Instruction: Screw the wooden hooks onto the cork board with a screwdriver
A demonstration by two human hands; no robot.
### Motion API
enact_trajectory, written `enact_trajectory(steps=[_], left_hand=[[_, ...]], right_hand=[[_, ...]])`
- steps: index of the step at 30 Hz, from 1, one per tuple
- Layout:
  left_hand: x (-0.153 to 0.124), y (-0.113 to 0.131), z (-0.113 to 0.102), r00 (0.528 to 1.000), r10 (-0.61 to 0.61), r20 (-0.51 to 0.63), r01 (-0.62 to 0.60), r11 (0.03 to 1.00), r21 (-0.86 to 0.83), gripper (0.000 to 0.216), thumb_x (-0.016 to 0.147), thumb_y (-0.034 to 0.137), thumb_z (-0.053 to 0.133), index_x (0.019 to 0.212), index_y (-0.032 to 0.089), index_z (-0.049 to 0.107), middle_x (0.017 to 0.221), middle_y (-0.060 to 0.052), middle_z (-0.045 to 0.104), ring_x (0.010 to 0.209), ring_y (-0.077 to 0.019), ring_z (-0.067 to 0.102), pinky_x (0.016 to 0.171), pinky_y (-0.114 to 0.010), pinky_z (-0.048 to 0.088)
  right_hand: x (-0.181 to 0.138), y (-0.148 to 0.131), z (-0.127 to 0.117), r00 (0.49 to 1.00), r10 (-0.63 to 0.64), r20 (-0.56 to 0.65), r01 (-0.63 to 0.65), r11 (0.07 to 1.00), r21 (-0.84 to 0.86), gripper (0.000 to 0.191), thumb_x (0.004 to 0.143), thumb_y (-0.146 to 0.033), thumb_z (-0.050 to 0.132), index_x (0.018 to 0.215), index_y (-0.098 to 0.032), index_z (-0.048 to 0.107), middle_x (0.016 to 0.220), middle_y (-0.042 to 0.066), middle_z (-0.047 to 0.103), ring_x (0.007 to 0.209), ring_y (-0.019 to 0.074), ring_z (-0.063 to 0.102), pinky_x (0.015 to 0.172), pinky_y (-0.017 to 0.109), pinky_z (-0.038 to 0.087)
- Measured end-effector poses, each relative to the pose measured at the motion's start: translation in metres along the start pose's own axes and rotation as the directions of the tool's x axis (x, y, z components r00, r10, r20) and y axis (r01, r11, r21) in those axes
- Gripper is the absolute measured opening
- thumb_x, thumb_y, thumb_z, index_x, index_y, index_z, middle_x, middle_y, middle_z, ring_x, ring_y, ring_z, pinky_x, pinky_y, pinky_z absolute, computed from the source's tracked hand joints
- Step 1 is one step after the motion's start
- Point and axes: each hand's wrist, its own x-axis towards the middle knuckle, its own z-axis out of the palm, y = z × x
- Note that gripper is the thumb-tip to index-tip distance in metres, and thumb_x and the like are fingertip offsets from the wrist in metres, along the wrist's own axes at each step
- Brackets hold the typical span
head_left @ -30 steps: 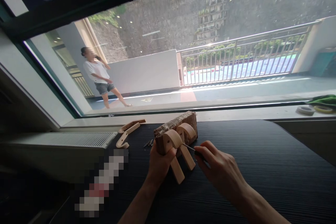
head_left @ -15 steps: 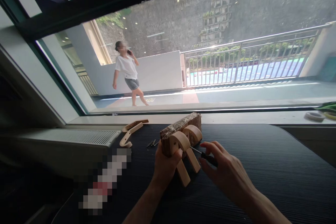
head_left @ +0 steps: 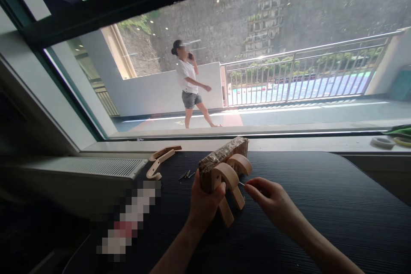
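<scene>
A rough wooden board (head_left: 221, 156) stands tilted on a dark ribbed mat (head_left: 321, 205). Two pale wooden hooks (head_left: 229, 180) are fixed to its face. My left hand (head_left: 204, 203) is wrapped round the board's near end, thumb against the nearer hook. My right hand (head_left: 269, 199) is closed on a small screwdriver (head_left: 241, 183), its thin metal tip pointing at the hooks. The handle is hidden in my fingers.
Two loose wooden hooks (head_left: 160, 160) and several small dark screws (head_left: 186, 175) lie on the mat to the left. A vent grille (head_left: 96, 167) sits further left. Tape rolls (head_left: 382, 141) rest on the sill at right. Outside the window a person (head_left: 189, 85) walks past.
The person outside walked from left towards the right. My right hand drew closer to the hooks and closed more tightly over the screwdriver. The board shifted slightly right.
</scene>
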Motion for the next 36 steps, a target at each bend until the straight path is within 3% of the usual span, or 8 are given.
enact_trajectory(steps=[4, 8, 13, 18, 21, 25, 31, 36], left_hand=[[0.003, -0.005, 0.0, 0.999, -0.042, -0.015, 0.042, 0.999, -0.024, 0.036, 0.064, 0.021, 0.07, 0.097, 0.016, 0.056, 0.086, -0.004, 0.066, 0.078, -0.0189, 0.062, 0.07, -0.027, 0.049], [0.008, -0.01, -0.004, 0.996, -0.091, -0.027, 0.086, 0.988, -0.129, 0.038, 0.065, 0.023, 0.07, 0.099, 0.014, 0.058, 0.09, -0.006, 0.066, 0.081, -0.0205, 0.062, 0.073, -0.03, 0.05], [0.012, -0.01, -0.01, 0.987, -0.162, 0.014, 0.158, 0.938, -0.31, 0.041, 0.066, 0.027, 0.071, 0.102, 0.013, 0.058, 0.091, -0.008, 0.067, 0.083, -0.0228, 0.063, 0.074, -0.033, 0.05], [0.014, -0.009, -0.012, 0.984, -0.177, 0.015, 0.171, 0.925, -0.339, 0.041, 0.066, 0.029, 0.072, 0.101, 0.013, 0.059, 0.09, -0.007, 0.067, 0.083, -0.0241, 0.064, 0.074, -0.034, 0.051], [0.013, -0.008, -0.012, 0.989, -0.15, 0.017, 0.148, 0.939, -0.31, 0.04, 0.066, 0.029, 0.072, 0.1, 0.013, 0.059, 0.09, -0.007, 0.067, 0.083, -0.0235, 0.063, 0.074, -0.033, 0.05], [0.012, -0.009, -0.012, 0.996, -0.086, 0.011, 0.087, 0.972, -0.217, 0.037, 0.066, 0.026, 0.071, 0.098, 0.014, 0.06, 0.09, -0.006, 0.067, 0.083, -0.0218, 0.062, 0.074, -0.031, 0.05], [0.012, -0.006, -0.014, 0.995, -0.098, -0.021, 0.093, 0.981, -0.169, 0.034, 0.064, 0.025, 0.071, 0.094, 0.014, 0.061, 0.083, -0.004, 0.067, 0.078, -0.0211, 0.062, 0.07, -0.03, 0.049], [0.012, -0.002, -0.014, 0.991, -0.133, 0.007, 0.132, 0.971, -0.197, 0.035, 0.06, 0.024, 0.073, 0.092, 0.014, 0.062, 0.084, -0.005, 0.067, 0.079, -0.0223, 0.063, 0.071, -0.031, 0.05]], right_hand=[[-0.005, -0.002, -0.006, 0.998, -0.057, -0.009, 0.054, 0.978, -0.203, 0.036, 0.078, -0.035, 0.055, 0.111, -0.023, 0.055, 0.081, 0.001, 0.063, 0.063, 0.0164, 0.06, 0.052, 0.026, 0.044], [-0.006, -0.001, -0.011, 0.976, -0.216, 0.03, 0.218, 0.971, -0.095, 0.034, 0.079, -0.02, 0.051, 0.113, -0.024, 0.049, 0.093, 0.001, 0.061, 0.068, 0.0128, 0.06, 0.057, 0.024, 0.048], [-0.002, 0.004, -0.01, 0.862, -0.496, -0.1, 0.462, 0.853, -0.243, 0.019, 0.089, -0.02, 0.047, 0.106, -0.023, 0.054, 0.108, 0.005, 0.06, 0.095, 0.0161, 0.059, 0.079, 0.027, 0.048], [-0.004, 0.004, -0.01, 0.773, -0.634, -0.001, 0.56, 0.684, -0.468, 0.023, 0.092, -0.019, 0.043, 0.113, -0.022, 0.05, 0.099, 0.006, 0.064, 0.079, 0.0153, 0.063, 0.064, 0.026, 0.047], [-0.007, -0.001, -0.01, 0.789, -0.614, 0.013, 0.531, 0.671, -0.518, 0.016, 0.091, -0.02, 0.045, 0.106, -0.022, 0.05, 0.081, 0.002, 0.064, 0.062, 0.0136, 0.061, 0.053, 0.025, 0.042], [-0.01, -0.008, -0.01, 0.832, -0.554, -0.022, 0.496, 0.761, -0.419, 0.016, 0.086, -0.02, 0.051, 0.101, -0.022, 0.049, 0.08, 0.0, 0.061, 0.058, 0.0111, 0.057, 0.053, 0.024, 0.042], [-0.007, -0.005, -0.012, 0.806, -0.592, -0.006, 0.549, 0.75, -0.37, 0.02, 0.091, -0.019, 0.044, 0.11, -0.022, 0.05, 0.099, 0.005, 0.061, 0.076, 0.0134, 0.06, 0.065, 0.025, 0.045], [-0.006, -0.001, -0.013, 0.86, -0.509, -0.048, 0.45, 0.798, -0.4, 0.019, 0.092, -0.024, 0.042, 0.109, -0.022, 0.051, 0.088, 0.003, 0.067, 0.07, 0.0153, 0.064, 0.06, 0.026, 0.045]])
